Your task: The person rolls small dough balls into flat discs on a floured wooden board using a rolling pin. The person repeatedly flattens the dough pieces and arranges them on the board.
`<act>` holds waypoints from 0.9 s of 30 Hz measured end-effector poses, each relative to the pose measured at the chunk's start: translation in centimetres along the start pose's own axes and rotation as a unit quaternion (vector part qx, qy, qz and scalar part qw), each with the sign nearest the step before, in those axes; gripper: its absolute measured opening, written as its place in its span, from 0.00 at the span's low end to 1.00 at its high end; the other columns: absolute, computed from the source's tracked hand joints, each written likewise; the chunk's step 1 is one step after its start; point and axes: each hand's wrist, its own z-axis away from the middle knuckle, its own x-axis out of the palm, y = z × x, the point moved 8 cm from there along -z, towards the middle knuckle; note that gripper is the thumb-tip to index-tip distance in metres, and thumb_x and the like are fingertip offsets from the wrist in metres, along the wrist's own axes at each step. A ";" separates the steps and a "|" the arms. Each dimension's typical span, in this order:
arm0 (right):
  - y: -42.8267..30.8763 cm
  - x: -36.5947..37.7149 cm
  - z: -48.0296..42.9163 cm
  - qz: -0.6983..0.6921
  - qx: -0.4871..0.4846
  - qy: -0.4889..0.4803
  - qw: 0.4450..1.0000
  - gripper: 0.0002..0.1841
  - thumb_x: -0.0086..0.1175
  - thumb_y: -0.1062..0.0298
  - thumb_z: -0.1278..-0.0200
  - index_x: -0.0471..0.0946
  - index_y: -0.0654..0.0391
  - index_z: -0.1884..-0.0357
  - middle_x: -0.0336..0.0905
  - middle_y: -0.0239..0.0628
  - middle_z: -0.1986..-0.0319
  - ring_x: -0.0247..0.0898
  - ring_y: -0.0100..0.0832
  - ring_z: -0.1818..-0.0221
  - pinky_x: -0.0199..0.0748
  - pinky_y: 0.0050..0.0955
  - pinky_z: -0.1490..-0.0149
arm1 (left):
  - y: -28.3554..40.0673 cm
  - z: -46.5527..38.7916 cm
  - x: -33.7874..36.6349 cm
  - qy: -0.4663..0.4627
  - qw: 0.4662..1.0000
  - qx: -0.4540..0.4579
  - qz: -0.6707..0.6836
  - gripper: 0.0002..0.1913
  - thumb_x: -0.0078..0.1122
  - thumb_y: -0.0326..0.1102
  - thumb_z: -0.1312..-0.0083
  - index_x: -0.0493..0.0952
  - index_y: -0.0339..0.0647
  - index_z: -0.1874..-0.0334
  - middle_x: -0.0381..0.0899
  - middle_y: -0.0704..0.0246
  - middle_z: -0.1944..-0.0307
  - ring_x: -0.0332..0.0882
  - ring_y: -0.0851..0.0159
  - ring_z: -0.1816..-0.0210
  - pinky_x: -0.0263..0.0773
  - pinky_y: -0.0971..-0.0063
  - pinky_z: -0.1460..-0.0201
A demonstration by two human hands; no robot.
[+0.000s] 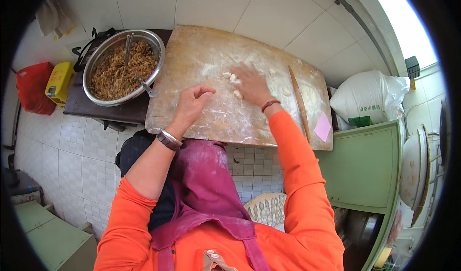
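Observation:
My right hand (250, 83) is spread low over small dough pieces (233, 78) on a floured wooden board (216, 118); it is slightly blurred, and what lies under the palm is hidden. Left of it, my left hand (197, 100) hovers over the board with curled fingers, thumb near the index finger; whether anything small is between them cannot be told. More dough pieces (286, 92) lie right of my right hand. A tapered wooden rolling pin (299, 103) rests on the board's right part, beside loose flour (311, 96) and a pink square scraper or card (323, 127).
A metal bowl of minced filling (122, 71) with metal utensils (128, 49) stands on a dark table (75, 103) at left. A white sack (360, 96) sits above a green cabinet (363, 166) at right. Below, a round tray holds rows of dumplings (268, 209). Tiled wall behind.

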 end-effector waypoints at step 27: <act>9.8 -1.2 9.8 -0.134 0.116 -0.040 0.983 0.28 0.51 0.61 0.29 0.66 0.47 0.27 0.57 0.47 0.25 0.48 0.51 0.23 0.47 0.41 0.21 | 0.3 -0.4 -0.8 -0.008 1.000 0.002 0.028 0.08 0.60 0.28 0.32 0.84 0.33 0.56 0.87 0.67 0.57 0.82 0.73 0.55 0.74 0.79 0.49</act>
